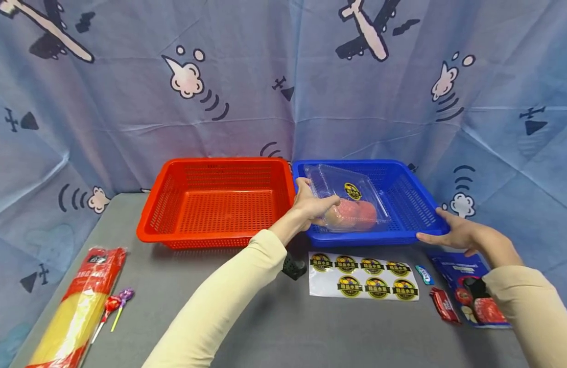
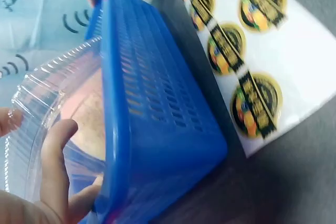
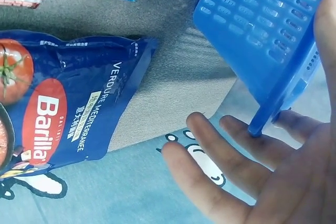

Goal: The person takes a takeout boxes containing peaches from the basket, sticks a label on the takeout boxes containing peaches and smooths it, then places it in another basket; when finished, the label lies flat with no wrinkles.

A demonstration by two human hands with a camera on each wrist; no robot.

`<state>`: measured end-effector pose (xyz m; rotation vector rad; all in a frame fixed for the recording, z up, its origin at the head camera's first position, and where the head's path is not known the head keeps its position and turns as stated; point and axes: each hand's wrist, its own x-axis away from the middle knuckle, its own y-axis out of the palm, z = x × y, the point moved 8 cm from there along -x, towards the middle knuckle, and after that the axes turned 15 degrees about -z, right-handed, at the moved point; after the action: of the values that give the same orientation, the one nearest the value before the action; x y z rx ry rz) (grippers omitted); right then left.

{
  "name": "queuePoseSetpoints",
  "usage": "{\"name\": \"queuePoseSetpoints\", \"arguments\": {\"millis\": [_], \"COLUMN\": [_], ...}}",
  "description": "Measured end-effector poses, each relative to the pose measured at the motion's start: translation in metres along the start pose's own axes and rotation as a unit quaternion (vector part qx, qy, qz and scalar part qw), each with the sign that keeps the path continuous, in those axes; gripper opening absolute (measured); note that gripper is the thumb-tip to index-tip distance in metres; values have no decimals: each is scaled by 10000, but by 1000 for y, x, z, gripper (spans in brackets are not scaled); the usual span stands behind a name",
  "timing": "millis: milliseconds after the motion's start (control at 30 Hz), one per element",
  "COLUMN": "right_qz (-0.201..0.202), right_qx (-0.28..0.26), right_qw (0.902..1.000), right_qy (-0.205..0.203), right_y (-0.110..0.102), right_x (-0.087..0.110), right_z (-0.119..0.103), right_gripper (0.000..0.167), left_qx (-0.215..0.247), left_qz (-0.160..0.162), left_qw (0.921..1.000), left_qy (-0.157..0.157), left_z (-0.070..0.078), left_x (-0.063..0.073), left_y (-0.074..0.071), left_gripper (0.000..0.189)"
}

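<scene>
A clear plastic fruit box point(image 1: 345, 190) with reddish round fruit inside and a black-and-gold label on its lid lies tilted in the blue basket point(image 1: 357, 238). My left hand point(image 1: 308, 204) grips the box at its left end, thumb over the near corner. In the left wrist view, the box point(image 2: 42, 90) shows behind the basket's rim, and my fingers point(image 2: 54, 163) are about its end. At the basket's front right corner is my right hand point(image 1: 460, 232), its fingers spread. The right wrist view shows those fingers point(image 3: 231, 156) loosely extended beside the blue corner.
Left of the blue basket stands a red basket point(image 1: 214, 239). A label sheet point(image 1: 329, 286) lies in front, with a small Fox's sweet point(image 1: 424, 275), a red wrapped snack point(image 1: 444, 305) and a Barilla pouch point(image 3: 79, 93) to its right. Spaghetti point(image 1: 76, 317) and two lollipops point(image 1: 112, 302) lie at far left.
</scene>
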<state>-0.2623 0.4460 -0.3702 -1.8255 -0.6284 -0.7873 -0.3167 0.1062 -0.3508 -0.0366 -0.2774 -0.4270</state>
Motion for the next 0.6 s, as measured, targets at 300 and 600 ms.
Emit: {"name": "queuePoseSetpoints", "arguments": {"millis": [300,600], "right_qz": [37,-22], "right_qx": [-85,-142], "right_qw": [10000,9999], "right_qy": [2,14], "right_y": [4,5], "right_x": [1,2], "right_z": [-1,0], "right_gripper": [128,127], "left_qx": [-1952,-3864], "left_qz": [-223,-431], "left_qw": [9805,9212], "left_qy": [-78,140], "left_z": [4,10], "left_x": [1,6], "left_y": [-1,9], "left_gripper": [105,123]}}
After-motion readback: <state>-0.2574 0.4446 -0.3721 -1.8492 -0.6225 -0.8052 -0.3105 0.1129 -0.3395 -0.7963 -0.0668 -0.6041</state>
